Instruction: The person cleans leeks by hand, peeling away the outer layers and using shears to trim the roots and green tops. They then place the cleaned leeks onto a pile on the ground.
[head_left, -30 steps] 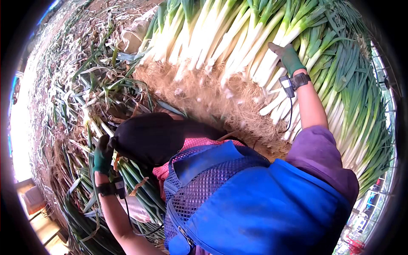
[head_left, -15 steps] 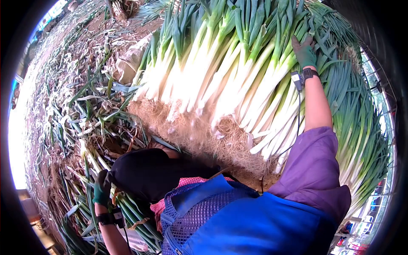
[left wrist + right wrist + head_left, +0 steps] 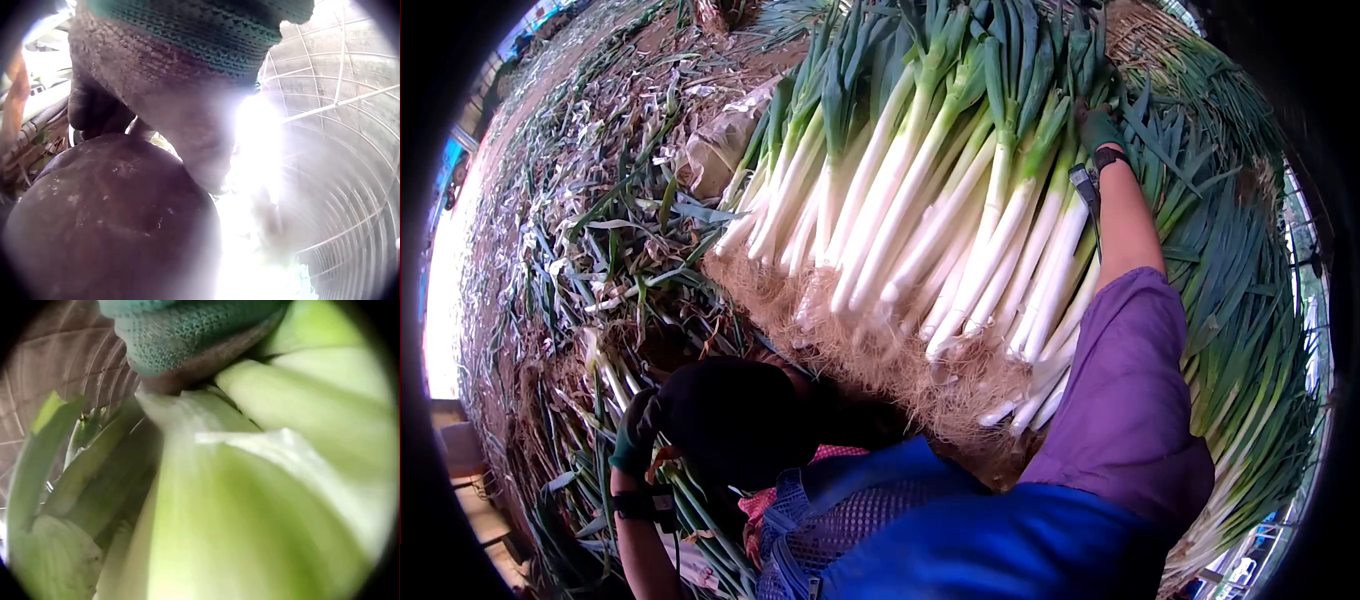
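A broad row of long green onions (image 3: 890, 200) lies side by side, white stems and stringy roots facing the person, leaves pointing away. At the row's right end, the gloved right hand (image 3: 1097, 125) grips onions where white turns to green. Close up in the right wrist view, pale green stems (image 3: 212, 500) run in under the green glove (image 3: 181, 347); its fingertips are hidden. On the person's knee (image 3: 725, 420) rests the gloved left hand (image 3: 638, 430), holding nothing. In the left wrist view, its fingers (image 3: 203, 153) drape over the rounded dark knee (image 3: 119, 219).
Many more onions (image 3: 1235, 330) are heaped along the right. Dry leaves and trimmings (image 3: 600, 200) litter the ground at left, with a pale crumpled sack (image 3: 715, 150) near the row. Loose onion stalks (image 3: 700, 515) lie by the left arm. A wire-ribbed wall (image 3: 337, 112) curves behind.
The right hand has reached farther away along the onions, from white stems to their green part, and its fingers have sunk among them. The left hand stays on the knee.
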### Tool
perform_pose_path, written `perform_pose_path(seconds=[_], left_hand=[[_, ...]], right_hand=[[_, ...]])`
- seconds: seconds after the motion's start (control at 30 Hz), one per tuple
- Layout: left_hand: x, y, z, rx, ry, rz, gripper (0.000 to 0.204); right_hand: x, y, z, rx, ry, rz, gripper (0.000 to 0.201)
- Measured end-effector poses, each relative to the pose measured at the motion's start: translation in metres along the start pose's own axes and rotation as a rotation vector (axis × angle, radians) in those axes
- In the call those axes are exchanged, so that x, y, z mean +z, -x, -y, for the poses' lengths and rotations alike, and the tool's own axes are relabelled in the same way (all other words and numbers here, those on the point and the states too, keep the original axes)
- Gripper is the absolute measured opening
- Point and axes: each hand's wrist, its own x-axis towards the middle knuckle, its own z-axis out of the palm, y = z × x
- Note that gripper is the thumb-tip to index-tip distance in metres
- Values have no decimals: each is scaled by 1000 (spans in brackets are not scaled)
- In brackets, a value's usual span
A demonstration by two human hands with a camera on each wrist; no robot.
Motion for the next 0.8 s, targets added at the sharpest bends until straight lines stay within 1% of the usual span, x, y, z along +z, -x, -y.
perform_pose_path(seconds=[0.03, 0.1, 0.13, 0.17, 0.23, 0.3, 0.37, 0.4, 0.43, 0.47, 0.5, 0.57, 0.6, 0.63, 0.7, 0.73, 0.77, 0.8], left_hand=[[2, 5, -9, 62, -78, -19, 45], [3, 18, -24, 117, -146, -44, 47], [1, 26, -18, 140, -205, -100, 47], [-1, 35, -11, 61, -186, -159, 43], [-7, 45, -5, 40, -249, -177, 39], [-18, 57, 11, -37, -301, -183, 39], [-27, 63, 42, -93, -291, -233, 41], [-34, 66, 51, -136, -295, -195, 43], [-34, 71, 62, -71, -266, -208, 44], [-32, 76, 73, -104, -259, -249, 45], [-30, 81, 84, -138, -254, -284, 46], [-34, 82, 109, -302, -151, -213, 49], [-34, 84, 123, -382, -101, -174, 51], [-30, 86, 132, -413, -18, -167, 49], [-18, 90, 145, -474, 147, -161, 44], [-18, 85, 169, -213, -64, -70, 42], [-17, 80, 193, 82, -322, -35, 41], [-17, 75, 215, 358, -532, -66, 41]], right_hand=[[1, -4, -4, -40, -56, -17, 99], [7, -23, -13, -69, -37, -26, 100], [8, -27, -18, -106, -10, -32, 100], [9, -30, -24, -144, 17, -40, 100], [19, -58, -36, -198, 34, -38, 103], [22, -70, -39, -225, 133, -67, 106], [24, -85, -44, -245, 254, -118, 109], [25, -94, -46, -241, 315, -163, 111], [20, -86, -40, -254, 359, -195, 113], [9, -82, -33, -215, 319, -270, 114], [1, -77, -25, -200, 303, -233, 113], [-11, -72, -18, -160, 282, -153, 112], [-24, -71, -12, -179, 280, -6, 104], [-40, -49, -2, -242, 260, -3, 99], [-75, 47, 38, -473, 76, -64, 89], [-89, 99, 61, -582, -50, -51, 84], [-99, 154, 84, -672, -175, -5, 79], [-91, 179, 95, -797, -300, 28, 75]])
